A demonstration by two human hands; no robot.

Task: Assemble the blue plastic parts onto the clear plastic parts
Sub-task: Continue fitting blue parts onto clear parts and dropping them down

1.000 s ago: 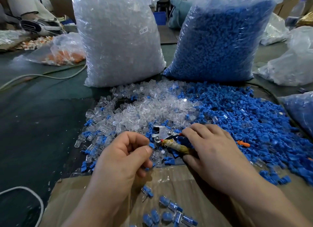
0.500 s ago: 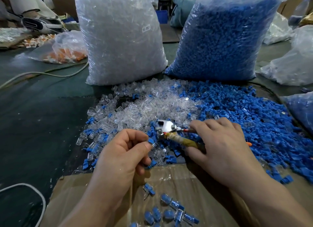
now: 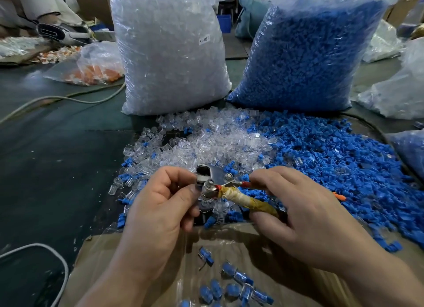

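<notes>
As two hands hold, one tool (metal) tilts

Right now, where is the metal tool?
In the head view, the metal tool sits in the middle, its handles in the right hand, its head at the left hand, over the clear pieces.

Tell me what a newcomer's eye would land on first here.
Two bulging sacks stand at the back: the blue parts sack on the right and the clear parts sack on the left, with a loose heap of both spilled in front. At centre, the right hand grips the taped handle of a metal hand tool while the left hand pinches at its head.
</notes>
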